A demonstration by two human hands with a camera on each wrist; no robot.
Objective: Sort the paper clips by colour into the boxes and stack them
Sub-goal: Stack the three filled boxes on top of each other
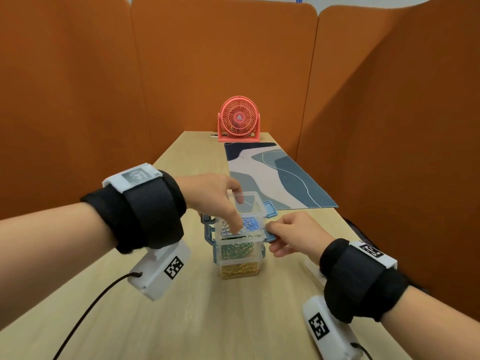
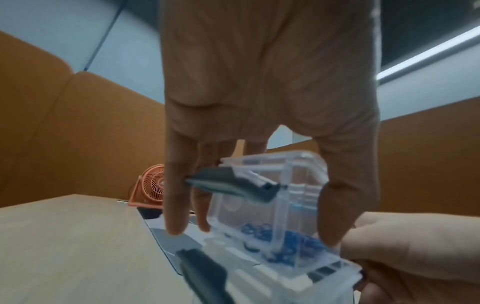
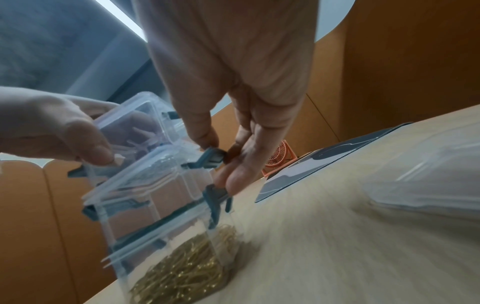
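A: Step? Stacking. Left hand grips the blue-clip box atop the stack, table centre.

B: Right hand pinches the clasp at 3 o'clock. Next: likely latch it.

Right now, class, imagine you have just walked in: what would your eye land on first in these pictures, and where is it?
First, the stack of clear boxes at the middle of the wooden desk: gold clips at the bottom, green above, blue on top. The left hand grips the top box while the right hand pinches a blue side latch. Behind, a coral desk fan stands at the desk's far end before orange partitions.
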